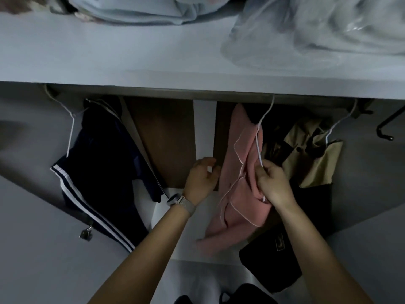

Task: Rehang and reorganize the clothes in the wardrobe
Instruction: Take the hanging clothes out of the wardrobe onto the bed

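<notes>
Nearest the camera, at six o'clock, two bare forearms reach up into the wardrobe. The left hand (202,178), with a watch (175,199) on its wrist, sits just left of centre with fingers loosely curled and holding nothing; its fingertips are near the left edge of the pink garment (238,191), though contact cannot be made out. The right hand (274,183), at about four o'clock from centre, is closed around the lower wire of a white hanger (259,137) together with a bunch of the pink cloth. That garment droops unevenly off the hanger, most of it bunched low toward five o'clock, above a black bag (269,260) lying below.

Farther in, at nine o'clock, navy shorts with white stripes (98,172) hang from another white hanger (70,132). At three o'clock a beige piece (315,159) hangs on a third hanger. Beyond these, at twelve o'clock, the shelf (131,58) carries folded pale blue cloth (140,9) and a clear plastic bag (306,29).

The likely step is settling the pink garment on its hanger. The risk: the cloth's weight sits to one side, so loosening the right hand's grip could let it slide off onto the bag. Tugging down on the wire could also unhook it from the rail, which is hidden under the shelf edge.
</notes>
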